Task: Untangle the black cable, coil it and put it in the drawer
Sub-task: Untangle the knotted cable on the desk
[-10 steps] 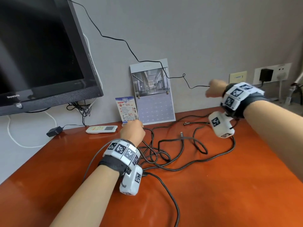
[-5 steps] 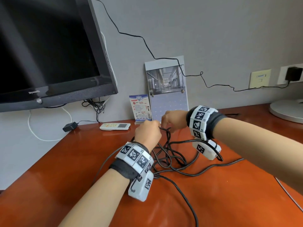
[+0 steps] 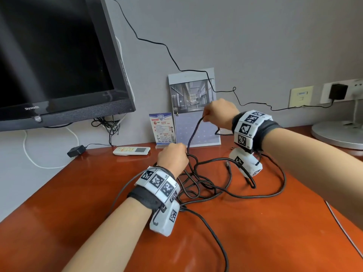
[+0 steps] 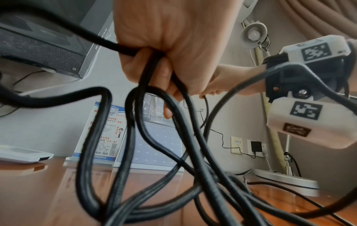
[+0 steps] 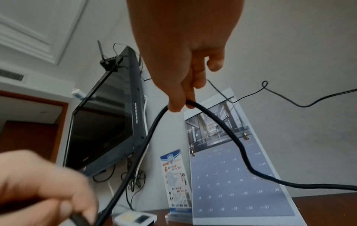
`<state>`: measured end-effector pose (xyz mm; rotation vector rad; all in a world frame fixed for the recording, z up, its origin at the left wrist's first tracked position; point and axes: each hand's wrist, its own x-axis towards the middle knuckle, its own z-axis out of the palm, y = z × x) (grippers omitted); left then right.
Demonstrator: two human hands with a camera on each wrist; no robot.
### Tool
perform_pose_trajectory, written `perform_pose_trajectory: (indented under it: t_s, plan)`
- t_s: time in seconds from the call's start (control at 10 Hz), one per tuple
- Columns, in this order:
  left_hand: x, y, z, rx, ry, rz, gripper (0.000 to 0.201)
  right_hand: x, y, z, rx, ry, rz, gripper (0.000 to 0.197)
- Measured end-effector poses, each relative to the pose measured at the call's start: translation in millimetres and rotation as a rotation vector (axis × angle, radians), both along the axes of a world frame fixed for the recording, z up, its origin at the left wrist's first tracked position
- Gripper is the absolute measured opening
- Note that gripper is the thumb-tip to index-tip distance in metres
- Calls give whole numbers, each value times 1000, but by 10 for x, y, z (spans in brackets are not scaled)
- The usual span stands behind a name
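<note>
On the red-brown counter (image 3: pixel 255 232) near its back edge, the tangled black cable (image 3: pixel 206 185) sprawls; the left hand (image 3: pixel 172 158) grips several strands, the right hand (image 3: pixel 220 112) pinches one raised loop.

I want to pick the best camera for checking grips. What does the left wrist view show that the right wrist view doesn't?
Only the left wrist view shows the left hand gripping several bunched strands of the black cable, plus the wall sockets. Only the right wrist view shows the right hand pinching a single strand and the whole television. Both show the cable, the calendar, the blue card and the desk.
</note>
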<state>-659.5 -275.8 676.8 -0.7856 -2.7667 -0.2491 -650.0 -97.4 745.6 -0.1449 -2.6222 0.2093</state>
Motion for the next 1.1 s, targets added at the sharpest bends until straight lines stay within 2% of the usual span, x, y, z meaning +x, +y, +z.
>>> perform_pose_trajectory:
  t_s: [0.4,0.6,0.7,0.8,0.9,1.0,1.1]
  plan:
    - [33,-32,-1,4,7,23,32,438,613,494,-403,238,-442,24]
    - [32,-28,-3,-9,8,41,31,885,1052,634,-493,297,-642,16]
    - [14,-51,-3,-8,-3,86,29,1176,1269,621,-633,403,-816,32]
    - [7,-68,-3,7,-16,109,27,1413,1445,521,-712,441,-896,33]
    - [18,-71,22,44,-43,114,26,1676,1707,265,-788,438,-884,37]
    - [47,-69,33,69,-53,107,27,1811,1850,42,-948,381,-857,44]
    - [77,-52,48,79,-33,71,30,1698,2019,26,-528,134,-926,39]
